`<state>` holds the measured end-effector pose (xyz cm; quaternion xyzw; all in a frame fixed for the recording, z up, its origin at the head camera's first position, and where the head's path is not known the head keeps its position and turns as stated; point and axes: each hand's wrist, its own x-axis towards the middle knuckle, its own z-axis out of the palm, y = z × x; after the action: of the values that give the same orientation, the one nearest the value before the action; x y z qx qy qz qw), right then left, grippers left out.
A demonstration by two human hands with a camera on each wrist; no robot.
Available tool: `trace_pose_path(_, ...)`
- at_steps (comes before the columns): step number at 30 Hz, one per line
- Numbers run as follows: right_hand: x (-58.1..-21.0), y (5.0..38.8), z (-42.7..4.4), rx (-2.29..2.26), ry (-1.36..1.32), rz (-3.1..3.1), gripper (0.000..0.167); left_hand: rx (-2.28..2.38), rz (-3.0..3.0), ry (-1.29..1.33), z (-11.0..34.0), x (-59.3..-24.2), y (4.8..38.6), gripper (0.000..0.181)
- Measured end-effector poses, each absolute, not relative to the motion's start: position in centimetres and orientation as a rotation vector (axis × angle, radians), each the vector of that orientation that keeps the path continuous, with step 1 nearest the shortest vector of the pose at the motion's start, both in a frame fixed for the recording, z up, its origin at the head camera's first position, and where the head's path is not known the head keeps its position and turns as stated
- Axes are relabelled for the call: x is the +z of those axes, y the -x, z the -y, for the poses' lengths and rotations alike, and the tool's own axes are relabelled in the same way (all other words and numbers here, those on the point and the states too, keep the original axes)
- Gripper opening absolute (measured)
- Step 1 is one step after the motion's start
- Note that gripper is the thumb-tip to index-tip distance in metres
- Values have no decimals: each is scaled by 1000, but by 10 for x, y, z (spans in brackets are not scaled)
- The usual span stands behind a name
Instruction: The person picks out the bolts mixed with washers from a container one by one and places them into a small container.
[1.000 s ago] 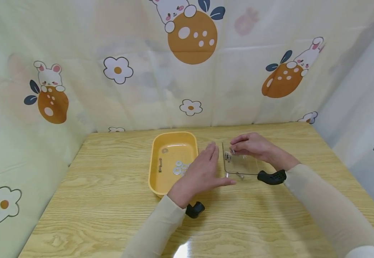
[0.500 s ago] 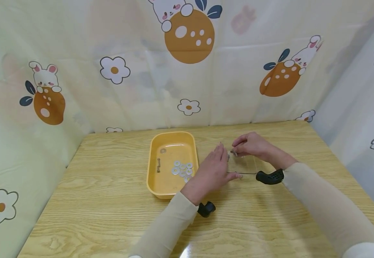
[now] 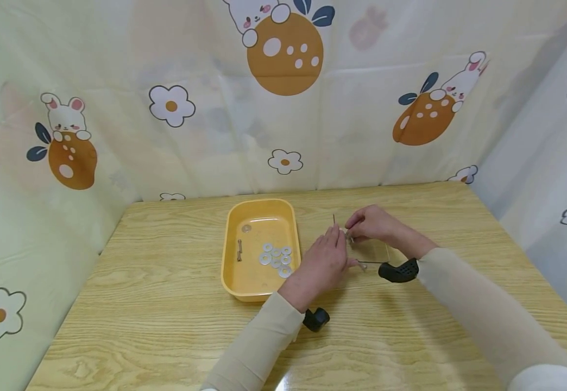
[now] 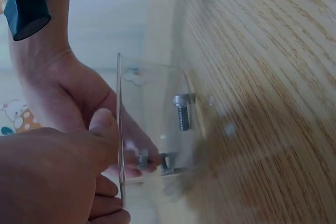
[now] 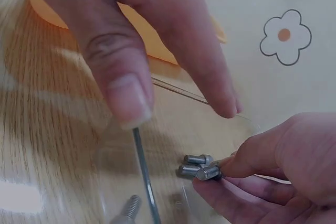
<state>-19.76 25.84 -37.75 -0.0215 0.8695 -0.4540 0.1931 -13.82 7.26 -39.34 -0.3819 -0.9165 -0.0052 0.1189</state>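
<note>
My left hand [image 3: 320, 263] grips the left side of a clear plastic box [image 3: 373, 252], thumb toward the near edge and fingers along the far side. Inside the box my right hand [image 3: 373, 224] pinches a small metal bolt [image 5: 210, 172] between thumb and forefinger. Two more bolts lie close beside it, one being a shiny bolt [image 5: 197, 159] partly behind the held one. Another loose bolt [image 3: 363, 266] lies at the box's near edge; whether it is inside cannot be told. Through the clear wall the left wrist view also shows that bolt [image 4: 182, 111].
Left of the box stands a yellow tray [image 3: 225, 255] holding several flat washers [image 3: 276, 260], two thin bolts [image 3: 239, 250] and a ring [image 3: 246, 228] at its back. The wooden table [image 3: 156, 326] ends at a patterned curtain [image 3: 215, 152].
My left hand has moved right from beside the tray and taken hold of the box. The right hand has shifted slightly left and down over the box.
</note>
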Motion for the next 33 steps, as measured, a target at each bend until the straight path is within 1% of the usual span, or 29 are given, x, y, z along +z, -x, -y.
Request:
trace_pose_path(5, -382, 199, -254, -1252, 60, -2458, 28, -14, 2656, 1109, -71, -394, 139, 61)
trace_pose_path(9, -385, 200, -252, -1208, 89, -2480, 25, -74, 2691, 1100, -69, -394, 139, 65)
trace_pose_path(12, -386, 199, -251, -1166, 94, -2503, 25, -106, 2706, 1104, -68, -395, 140, 68)
trace_pose_path(23, -386, 198, -248, -1165, 55, -2481, 24, -25, 2695, 1092, -70, -397, 141, 68)
trace_pose_path(33, -380, 197, -253, -1280, 43, -2436, 34, -133, 2767, 1102, -67, -396, 143, 68)
